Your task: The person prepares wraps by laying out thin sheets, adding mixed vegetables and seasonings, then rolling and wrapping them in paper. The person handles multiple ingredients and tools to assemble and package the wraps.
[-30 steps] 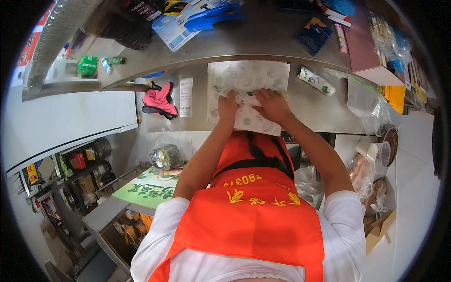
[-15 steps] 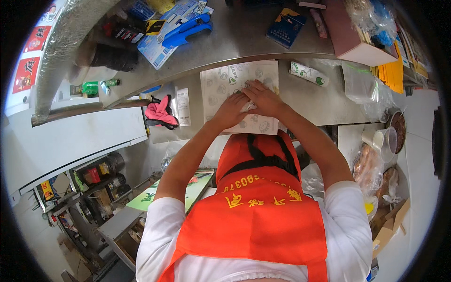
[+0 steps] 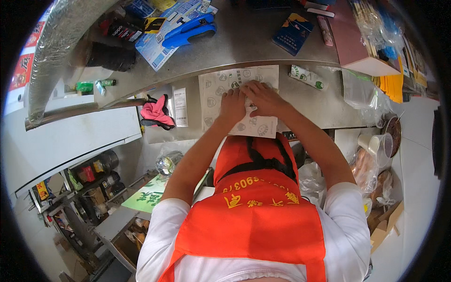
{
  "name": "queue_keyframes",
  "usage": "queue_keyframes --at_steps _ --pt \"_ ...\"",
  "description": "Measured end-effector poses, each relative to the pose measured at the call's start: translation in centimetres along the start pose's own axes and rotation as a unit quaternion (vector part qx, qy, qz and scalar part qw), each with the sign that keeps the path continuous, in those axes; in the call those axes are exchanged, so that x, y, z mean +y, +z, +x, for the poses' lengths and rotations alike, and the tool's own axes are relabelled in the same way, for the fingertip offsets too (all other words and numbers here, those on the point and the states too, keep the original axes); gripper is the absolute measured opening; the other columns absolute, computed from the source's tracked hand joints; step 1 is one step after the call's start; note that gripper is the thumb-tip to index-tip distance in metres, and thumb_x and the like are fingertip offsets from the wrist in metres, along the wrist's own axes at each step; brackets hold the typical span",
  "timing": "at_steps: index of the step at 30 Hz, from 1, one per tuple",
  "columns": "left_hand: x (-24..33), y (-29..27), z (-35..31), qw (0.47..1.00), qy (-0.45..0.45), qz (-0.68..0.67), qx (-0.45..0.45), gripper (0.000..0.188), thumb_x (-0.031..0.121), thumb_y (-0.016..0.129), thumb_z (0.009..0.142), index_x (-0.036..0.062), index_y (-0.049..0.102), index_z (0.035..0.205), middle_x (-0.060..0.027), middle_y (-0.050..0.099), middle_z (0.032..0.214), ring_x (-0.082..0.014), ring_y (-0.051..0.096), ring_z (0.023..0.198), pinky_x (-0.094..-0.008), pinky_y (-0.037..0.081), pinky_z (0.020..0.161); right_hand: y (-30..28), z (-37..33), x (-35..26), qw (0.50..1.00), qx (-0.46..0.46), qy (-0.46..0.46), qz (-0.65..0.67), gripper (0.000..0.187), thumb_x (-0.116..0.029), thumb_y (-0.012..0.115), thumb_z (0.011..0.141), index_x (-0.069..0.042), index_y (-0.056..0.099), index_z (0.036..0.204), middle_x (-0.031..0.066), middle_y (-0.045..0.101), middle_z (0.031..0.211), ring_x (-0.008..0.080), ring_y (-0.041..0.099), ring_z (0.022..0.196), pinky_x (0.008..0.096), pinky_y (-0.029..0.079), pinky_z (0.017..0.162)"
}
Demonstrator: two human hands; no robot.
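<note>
A white sheet of wrapping paper point(image 3: 211, 101) printed with small grey and green pictures lies on the metal worktop. My left hand point(image 3: 233, 104) rests on its middle, fingers bent and close together over the paper. Beside it my right hand point(image 3: 264, 99) curls its fingers towards the left fingertips, its thumb held lower and apart. Both hands grip or press a fold of the paper between them; whatever may lie under the fingers is hidden. To the right of the sheet lies a white roll-shaped packet point(image 3: 307, 77) with green print.
A raised metal shelf point(image 3: 244, 44) runs beyond my hands, holding a blue stapler point(image 3: 190, 33) and a dark blue booklet point(image 3: 293, 34). Left of the paper lie a pink-and-black glove point(image 3: 157, 112) and a printed slip point(image 3: 180, 107). Clear plastic bags point(image 3: 361, 89) hang at the right.
My left hand has turned and drawn out from beneath the right fingers. The right thumb has spread downwards. The view has shifted slightly; the sheet stays in place.
</note>
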State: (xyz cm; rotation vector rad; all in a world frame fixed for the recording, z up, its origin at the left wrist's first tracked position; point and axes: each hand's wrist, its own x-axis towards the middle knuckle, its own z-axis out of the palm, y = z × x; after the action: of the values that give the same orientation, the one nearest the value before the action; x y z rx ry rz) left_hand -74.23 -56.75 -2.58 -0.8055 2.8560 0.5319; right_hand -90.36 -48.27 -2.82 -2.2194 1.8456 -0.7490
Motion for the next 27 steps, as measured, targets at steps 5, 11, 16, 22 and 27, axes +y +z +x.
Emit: queue_keyframes --at_steps 5,11,16,22,27 --pt "1.3 -1.5 0.1 0.991 0.015 0.085 0.105 0.040 0.015 0.061 0.079 0.0005 0.055 0.116 -0.0172 0.060 0.108 -0.0351 0.055 0.105 -0.0495 0.041 0.094 -0.8 1.6 1.2 0.951 -0.238 0.131 0.147 0.075 -0.033 0.078 0.074 -0.005 0.047 0.136 0.0168 0.060 0.123 0.0325 0.058 0.114 0.0454 0.046 0.098" --pt "0.3 0.7 1.1 0.991 -0.002 0.120 0.067 0.052 0.014 0.059 0.080 -0.0030 0.047 0.128 -0.0192 0.053 0.118 -0.0341 0.050 0.111 -0.0510 0.037 0.096 -0.9 2.0 0.9 0.998 -0.050 0.025 -0.036 0.061 -0.034 0.075 0.077 -0.001 0.054 0.123 0.0177 0.064 0.114 0.0340 0.063 0.104 0.0432 0.049 0.091" --pt "-0.3 -2.9 3.8 0.999 -0.002 0.036 -0.032 0.050 0.015 0.057 0.081 -0.0022 0.048 0.128 -0.0191 0.054 0.118 -0.0339 0.051 0.109 -0.0488 0.038 0.094 -0.4 1.7 0.6 0.984 -0.140 0.088 -0.064 0.066 -0.037 0.074 0.075 -0.001 0.051 0.125 0.0209 0.062 0.115 0.0354 0.061 0.108 0.0436 0.048 0.093" --pt "-1.7 1.1 3.8 0.992 0.047 0.092 0.067 0.059 0.017 0.060 0.082 -0.0034 0.042 0.135 -0.0214 0.051 0.127 -0.0388 0.048 0.119 -0.0494 0.037 0.101 -1.6 4.2 1.1 0.961 -0.224 0.161 -0.024 0.071 -0.031 0.069 0.077 0.000 0.044 0.135 0.0211 0.058 0.126 0.0360 0.052 0.122 0.0468 0.041 0.101" --pt "-2.4 -0.5 5.0 0.990 0.120 0.065 0.045 0.065 0.019 0.059 0.084 -0.0041 0.036 0.140 -0.0209 0.046 0.136 -0.0394 0.046 0.122 -0.0506 0.035 0.104 0.9 3.1 0.0 0.952 -0.186 0.204 -0.129 0.064 -0.026 0.069 0.075 0.003 0.052 0.129 0.0201 0.056 0.131 0.0335 0.049 0.127 0.0469 0.036 0.104"
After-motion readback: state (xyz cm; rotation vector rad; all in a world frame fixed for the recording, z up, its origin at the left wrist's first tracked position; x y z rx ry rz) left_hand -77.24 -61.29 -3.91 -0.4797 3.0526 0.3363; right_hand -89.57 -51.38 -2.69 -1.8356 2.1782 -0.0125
